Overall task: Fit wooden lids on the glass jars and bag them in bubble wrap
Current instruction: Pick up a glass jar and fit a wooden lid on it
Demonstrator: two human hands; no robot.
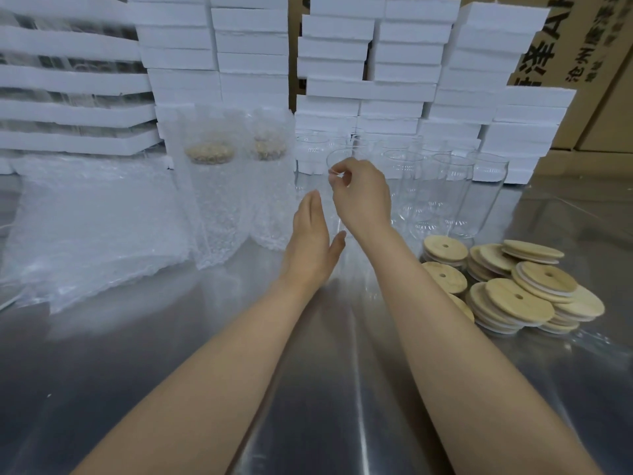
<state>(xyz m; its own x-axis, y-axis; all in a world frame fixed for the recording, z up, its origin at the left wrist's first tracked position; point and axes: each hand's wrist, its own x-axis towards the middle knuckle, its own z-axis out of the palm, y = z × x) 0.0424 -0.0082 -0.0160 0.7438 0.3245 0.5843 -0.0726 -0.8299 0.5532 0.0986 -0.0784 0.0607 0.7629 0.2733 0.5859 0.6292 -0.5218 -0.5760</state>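
On the steel table (205,354) both forearms reach away from the person, close together. The pile of wooden lids (513,293) lies near and to the right, beside the right forearm and so closer to that arm. Farther in, the left hand (310,238) is flat, fingers straight, palm turned towards the lower wall of a glass jar (331,204). Whether it touches the glass cannot be told. The jar stands upright, its long axis vertical, just right of that palm. The right hand (363,197) pinches its rim from above with curled fingertips. The next lid would probably come from the right. More empty jars (445,190) stand far right, two bubble-wrapped jars (214,200) far left.
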